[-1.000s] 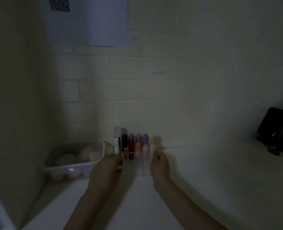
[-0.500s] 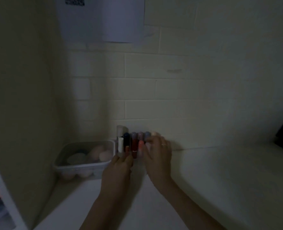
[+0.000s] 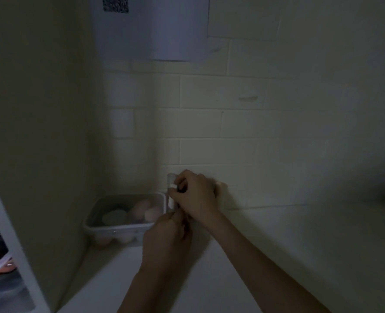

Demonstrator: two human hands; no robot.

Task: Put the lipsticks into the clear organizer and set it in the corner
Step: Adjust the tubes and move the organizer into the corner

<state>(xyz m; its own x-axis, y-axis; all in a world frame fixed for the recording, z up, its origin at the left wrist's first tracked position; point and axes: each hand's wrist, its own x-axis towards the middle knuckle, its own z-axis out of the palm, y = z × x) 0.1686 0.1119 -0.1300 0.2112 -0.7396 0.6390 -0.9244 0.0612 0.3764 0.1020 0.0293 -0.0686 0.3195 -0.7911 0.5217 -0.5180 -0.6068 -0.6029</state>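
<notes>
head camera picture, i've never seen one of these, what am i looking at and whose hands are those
The camera is worn on a person's head and looks forward and down, so the two bare arms reaching in from the bottom are the wearer's own. No machine is involved. The left hand and right hand meet on a clear organizer standing on a white counter against the tiled wall. The hands cover most of it; a white lipstick peeks out at its left end. Just left of it, in the corner, sits a clear plastic tub holding rounded pinkish and pale items. The picture is dim and slightly blurred, so the exact grip is unclear.
</notes>
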